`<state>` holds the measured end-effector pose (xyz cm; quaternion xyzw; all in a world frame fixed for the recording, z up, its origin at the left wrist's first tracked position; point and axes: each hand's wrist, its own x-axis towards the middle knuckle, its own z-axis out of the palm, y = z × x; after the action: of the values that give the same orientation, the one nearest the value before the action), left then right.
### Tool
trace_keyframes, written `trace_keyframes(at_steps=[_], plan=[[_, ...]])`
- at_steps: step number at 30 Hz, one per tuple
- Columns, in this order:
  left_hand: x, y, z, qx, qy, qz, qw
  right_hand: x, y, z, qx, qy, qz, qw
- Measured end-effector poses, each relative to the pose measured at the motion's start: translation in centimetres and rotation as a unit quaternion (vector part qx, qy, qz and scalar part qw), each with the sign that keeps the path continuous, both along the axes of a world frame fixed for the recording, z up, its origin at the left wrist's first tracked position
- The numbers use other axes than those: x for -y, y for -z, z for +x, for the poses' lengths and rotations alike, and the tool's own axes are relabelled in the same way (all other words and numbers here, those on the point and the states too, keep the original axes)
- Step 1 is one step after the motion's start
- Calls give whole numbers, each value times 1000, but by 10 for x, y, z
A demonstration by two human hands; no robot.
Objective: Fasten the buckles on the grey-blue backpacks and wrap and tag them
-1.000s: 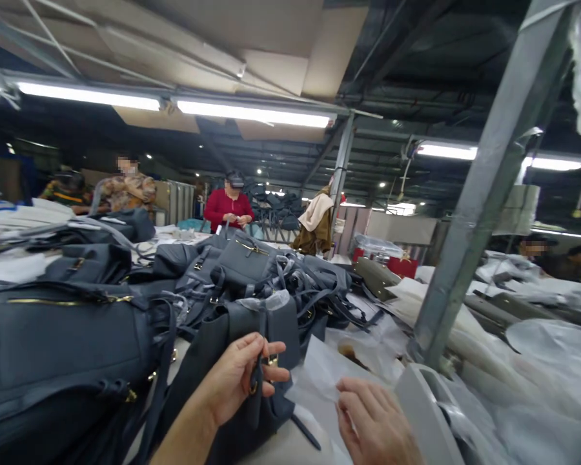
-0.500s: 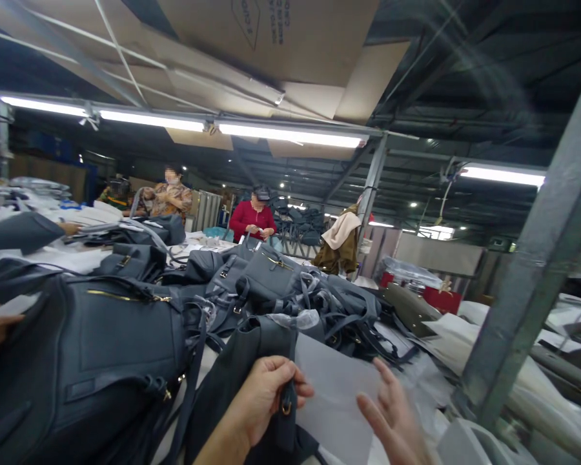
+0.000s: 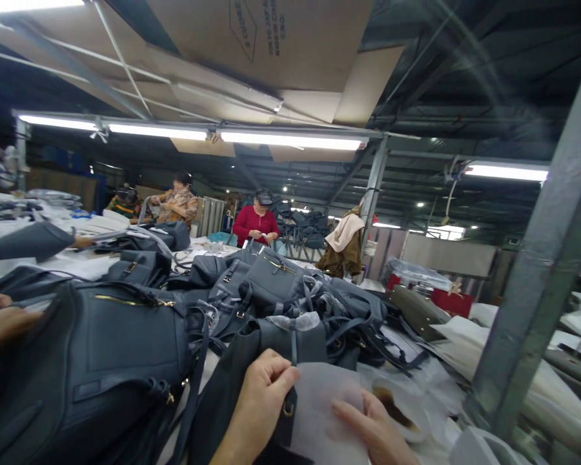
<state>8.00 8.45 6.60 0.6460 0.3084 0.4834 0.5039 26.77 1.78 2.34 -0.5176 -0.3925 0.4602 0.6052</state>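
Observation:
A dark blue-grey leather bag (image 3: 242, 368) lies in front of me, with clear plastic wrap (image 3: 295, 321) round its upper strap. My left hand (image 3: 264, 403) is closed at the bag's narrow strap (image 3: 289, 413), whose gold buckle shows just below the fingers. The left fingertips also meet the edge of a thin, whitish translucent sheet (image 3: 319, 433); whether they pinch it too is unclear. On the sheet's right side, my right hand (image 3: 375, 426) grips it, with some fingers showing faintly through.
At left, a co-worker's hands (image 3: 7, 323) touch another dark bag (image 3: 130, 336). More bags (image 3: 271, 278) are heaped ahead. A roll (image 3: 397, 407) in clear wrapping lies right of my right hand. A metal post (image 3: 537, 258) rises at right; a person in red (image 3: 256, 223) stands beyond.
My right hand has moved left and closed on the sheet. The sheet now lies over part of the strap, near my left fingers. The co-worker's hands have shifted slightly.

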Motion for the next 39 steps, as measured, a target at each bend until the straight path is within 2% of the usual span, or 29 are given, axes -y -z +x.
trace_keyframes(at_steps=[1, 4, 6, 8, 12, 15, 18, 21, 25, 32, 35, 39], plan=[[1, 0, 0, -9, -3, 2, 1000, -2, -1, -5, -13, -12, 0, 1000], [4, 2, 3, -16, 48, -57, 997, -10, 1, -17, -48, -29, 16, 998], [3, 5, 5, -16, 58, -81, 995, -17, 3, -23, -68, -38, 24, 997], [3, 7, 5, -23, 31, -57, 998, -23, 3, -27, -87, -46, 21, 995], [5, 6, 2, -98, -72, 27, 992, -26, -1, -30, -124, -47, 1, 991], [9, 1, 0, -158, -120, 51, 979, -26, 0, -29, -133, 7, -7, 991], [12, -2, 0, -171, -126, 60, 975, -25, 4, -26, -115, 42, -19, 992], [9, 1, 2, -165, -110, 56, 979, -24, 5, -28, -127, -6, -15, 992], [4, 7, 4, -169, -107, 56, 978, -20, -5, -38, -149, -33, 5, 988], [3, 8, 6, -210, -119, 69, 968, -17, -22, -47, -76, -128, 84, 985], [4, 8, 5, -204, -129, 93, 966, -18, -23, -45, -76, -137, 60, 986], [8, 6, -6, -127, -174, 156, 964, -13, -28, -38, -82, -119, 50, 988]])
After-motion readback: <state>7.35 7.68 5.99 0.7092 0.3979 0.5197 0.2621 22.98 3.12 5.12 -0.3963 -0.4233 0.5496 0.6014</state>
